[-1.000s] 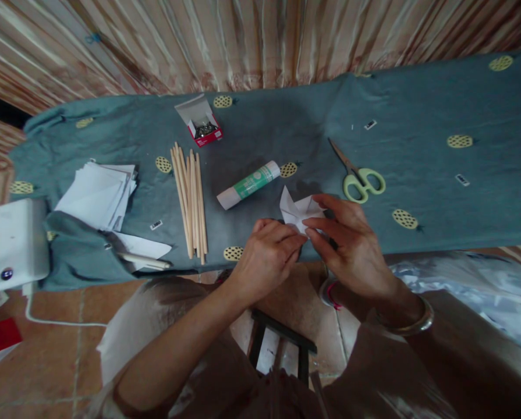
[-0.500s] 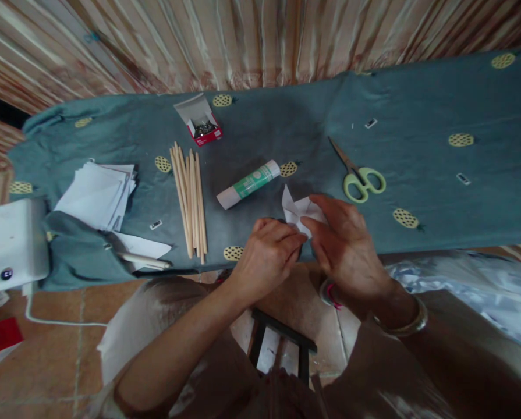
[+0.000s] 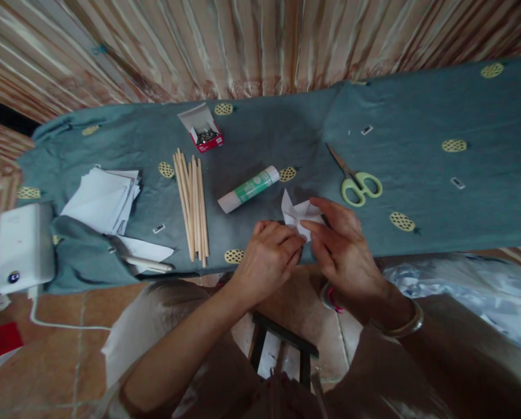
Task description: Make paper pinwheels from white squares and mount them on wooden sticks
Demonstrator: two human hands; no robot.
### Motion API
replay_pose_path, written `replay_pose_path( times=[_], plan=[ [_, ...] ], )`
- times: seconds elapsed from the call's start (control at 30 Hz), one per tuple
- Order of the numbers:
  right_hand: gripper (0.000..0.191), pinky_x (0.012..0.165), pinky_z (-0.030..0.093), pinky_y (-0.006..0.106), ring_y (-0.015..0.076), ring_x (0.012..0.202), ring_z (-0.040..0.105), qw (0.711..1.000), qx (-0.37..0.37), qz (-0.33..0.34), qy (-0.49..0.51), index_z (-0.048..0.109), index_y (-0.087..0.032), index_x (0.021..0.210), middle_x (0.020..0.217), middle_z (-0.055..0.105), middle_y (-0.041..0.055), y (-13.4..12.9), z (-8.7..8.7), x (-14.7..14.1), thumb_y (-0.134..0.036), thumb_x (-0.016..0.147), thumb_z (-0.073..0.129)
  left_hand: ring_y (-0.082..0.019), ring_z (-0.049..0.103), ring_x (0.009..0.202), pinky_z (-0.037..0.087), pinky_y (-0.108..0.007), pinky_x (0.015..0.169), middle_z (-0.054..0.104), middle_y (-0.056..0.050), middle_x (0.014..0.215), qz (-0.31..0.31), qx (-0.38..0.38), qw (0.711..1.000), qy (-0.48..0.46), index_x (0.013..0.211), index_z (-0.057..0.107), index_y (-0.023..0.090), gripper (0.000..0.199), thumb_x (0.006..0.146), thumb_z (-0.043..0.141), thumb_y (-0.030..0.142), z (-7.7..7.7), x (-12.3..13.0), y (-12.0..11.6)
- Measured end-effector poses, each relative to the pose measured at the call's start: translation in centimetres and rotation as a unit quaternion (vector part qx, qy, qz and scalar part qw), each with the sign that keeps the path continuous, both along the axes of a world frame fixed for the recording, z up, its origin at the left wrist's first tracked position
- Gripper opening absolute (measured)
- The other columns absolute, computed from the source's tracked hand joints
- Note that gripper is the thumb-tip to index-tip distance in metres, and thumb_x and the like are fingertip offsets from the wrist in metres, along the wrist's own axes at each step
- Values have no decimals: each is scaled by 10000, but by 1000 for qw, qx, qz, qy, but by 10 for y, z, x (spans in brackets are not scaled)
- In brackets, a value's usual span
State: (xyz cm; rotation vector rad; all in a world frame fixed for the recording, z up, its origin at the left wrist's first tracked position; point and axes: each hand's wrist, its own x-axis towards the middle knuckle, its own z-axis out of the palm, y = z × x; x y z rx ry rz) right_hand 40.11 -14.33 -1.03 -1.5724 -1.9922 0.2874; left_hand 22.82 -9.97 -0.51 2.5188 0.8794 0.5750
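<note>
Near the table's front edge, a white folded paper pinwheel (image 3: 291, 214) is between my two hands, its pointed blades standing up. My left hand (image 3: 269, 254) is closed on its lower left edge, with the fingertips partly hidden. My right hand (image 3: 345, 247) grips it from the right, thumb and fingers at its middle and right blade. Beyond the pinwheel lies a green-and-white glue stick (image 3: 249, 189), tilted on the cloth. Green-handled scissors (image 3: 354, 180) rest to the right, blades pointing away.
Several wooden sticks (image 3: 192, 206) lie left of the glue stick. Behind them an open red box (image 3: 206, 135) holds small metal pieces. A stack of white paper (image 3: 100, 199) and a white device with a cable (image 3: 25, 247) are at the left. A patterned teal cloth (image 3: 417, 180) covers the table.
The view has shifted slightly, so the table's things appear a little lower. Both hands keep hold of the pinwheel in nearly the same pose.
</note>
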Motion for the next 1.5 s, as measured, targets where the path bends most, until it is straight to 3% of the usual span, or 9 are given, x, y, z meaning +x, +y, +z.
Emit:
replay_pose_path(
  times=[0.17,0.33,0.6,0.8,1.0,1.27,1.5],
  plan=[
    [292,1032,426,548,304,1267,496,996,-31,-29,72,645,-206,1127,1376,524,126,3,5,6,-166,908,456,-195,602,884,420,-367,813,708,-64,958,1,-1,1000,-4,1003,681,152,174,927,531,196,-1,0,0],
    [313,1022,423,547,317,1309,437,1000,-5,-9,-2,632,-229,1129,1401,493,105,0,2,5,-124,888,461,-196,601,880,420,-364,806,709,-58,946,-2,1,1000,-9,992,684,143,173,926,532,191,0,-1,0],
    [280,911,456,518,333,1267,468,994,26,20,-100,601,-205,1124,1382,513,158,2,0,0,-162,922,413,-195,591,884,421,-367,812,694,-59,906,-6,-1,1000,8,998,684,151,180,927,524,188,1,-1,0],
    [287,966,446,533,317,1275,466,998,37,6,-50,596,-212,1131,1377,522,132,1,-6,-2,-138,904,437,-192,583,848,416,-353,795,698,-51,893,-3,12,1000,-7,961,685,143,165,924,528,181,2,0,0],
    [342,1058,407,561,313,1330,430,999,-2,-3,41,614,-184,1162,1429,456,146,3,4,8,-102,885,431,-193,588,860,421,-356,798,706,-57,925,-2,18,1000,-14,987,683,146,172,929,528,192,1,0,0],
    [373,1076,393,559,303,1368,379,1000,5,20,-19,585,-252,1171,1456,422,82,2,2,7,-83,869,447,-194,588,851,421,-356,794,706,-55,918,-4,20,1000,-21,977,683,130,160,917,542,173,1,0,0],
    [272,1047,406,555,331,1351,389,996,28,25,-76,584,-185,1125,1432,443,151,2,0,3,-130,908,429,-195,580,878,412,-360,810,705,-54,943,-5,6,1000,-2,992,680,152,184,939,510,197,3,-1,0]
  ],
)
